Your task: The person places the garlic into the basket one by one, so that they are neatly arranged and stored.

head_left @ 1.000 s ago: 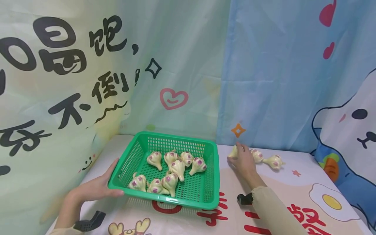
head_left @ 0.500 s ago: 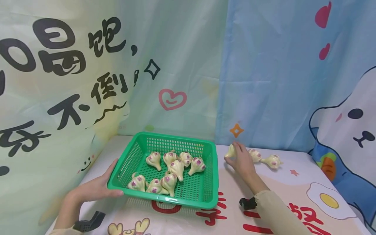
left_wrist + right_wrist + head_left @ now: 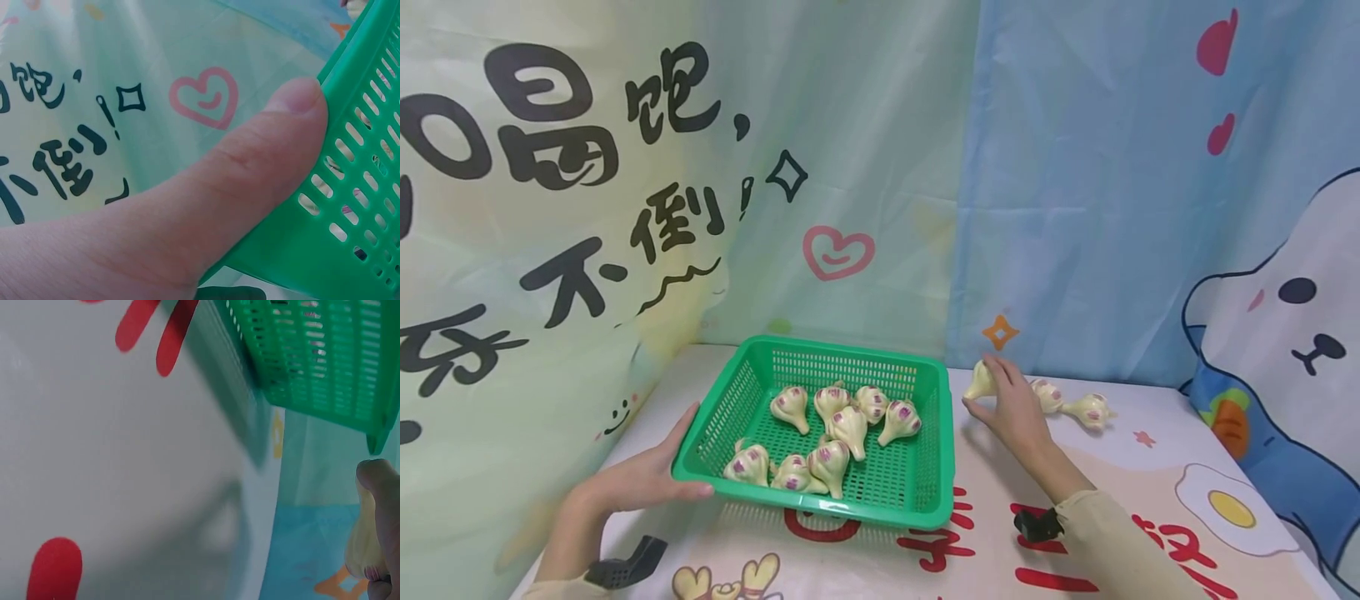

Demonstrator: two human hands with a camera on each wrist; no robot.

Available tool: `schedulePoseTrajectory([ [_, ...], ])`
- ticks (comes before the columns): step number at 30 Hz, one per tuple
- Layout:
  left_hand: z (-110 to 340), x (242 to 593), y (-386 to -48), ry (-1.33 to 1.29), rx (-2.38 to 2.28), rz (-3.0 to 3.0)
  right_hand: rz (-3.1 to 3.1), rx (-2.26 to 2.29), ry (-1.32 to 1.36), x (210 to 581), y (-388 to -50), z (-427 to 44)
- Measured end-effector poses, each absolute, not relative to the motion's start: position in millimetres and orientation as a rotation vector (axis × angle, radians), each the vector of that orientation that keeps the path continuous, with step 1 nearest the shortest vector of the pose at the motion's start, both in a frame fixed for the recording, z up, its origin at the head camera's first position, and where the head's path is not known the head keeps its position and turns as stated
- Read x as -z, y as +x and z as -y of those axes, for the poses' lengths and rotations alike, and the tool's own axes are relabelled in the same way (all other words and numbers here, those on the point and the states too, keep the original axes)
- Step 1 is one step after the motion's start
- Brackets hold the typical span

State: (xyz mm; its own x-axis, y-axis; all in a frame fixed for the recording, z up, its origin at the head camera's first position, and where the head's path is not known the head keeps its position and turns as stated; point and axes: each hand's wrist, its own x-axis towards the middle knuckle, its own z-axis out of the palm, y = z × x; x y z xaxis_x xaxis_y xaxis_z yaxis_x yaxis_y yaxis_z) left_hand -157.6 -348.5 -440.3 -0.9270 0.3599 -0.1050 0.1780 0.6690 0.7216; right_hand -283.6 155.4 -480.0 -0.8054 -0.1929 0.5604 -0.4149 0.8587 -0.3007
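Observation:
My left hand (image 3: 640, 479) grips the near left corner of a green plastic basket (image 3: 943, 467), its thumb along the front side. In the left wrist view a digit (image 3: 250, 150) presses against the slotted wall. Several white garlic bulbs (image 3: 850, 429) with purple marks lie inside the basket. Right of the basket, my right hand (image 3: 1018, 412) pinches a garlic bulb (image 3: 980, 382) above the table, partly hidden by the fingers. In the right wrist view this bulb (image 3: 364, 547) shows beside the thumb, close to the basket's rim. Two more garlic bulbs (image 3: 1090, 411) lie beyond the right hand.
A printed cloth (image 3: 985, 533) with red characters and a fried egg covers the table. Hanging printed curtains (image 3: 850, 167) close off the back and left. The basket's near edge stands above the cloth, with print showing beneath.
My right hand has lifted the garlic bulb slightly and carried it left toward the basket. The left hand keeps its hold on the basket. The head view has shifted slightly.

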Motion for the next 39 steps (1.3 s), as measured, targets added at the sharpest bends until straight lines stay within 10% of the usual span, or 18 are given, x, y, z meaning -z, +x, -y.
schedulePoseTrajectory([
  [20,350.5,441.0,-158.6,0.417,-1.049,-2.676,2.392,-0.533,0.648,445.2,-260.4,-140.2],
  [39,347.8,436.6,-156.4,0.394,-1.031,-2.653,2.138,-0.296,1.516,412.4,-253.2,-109.6],
])
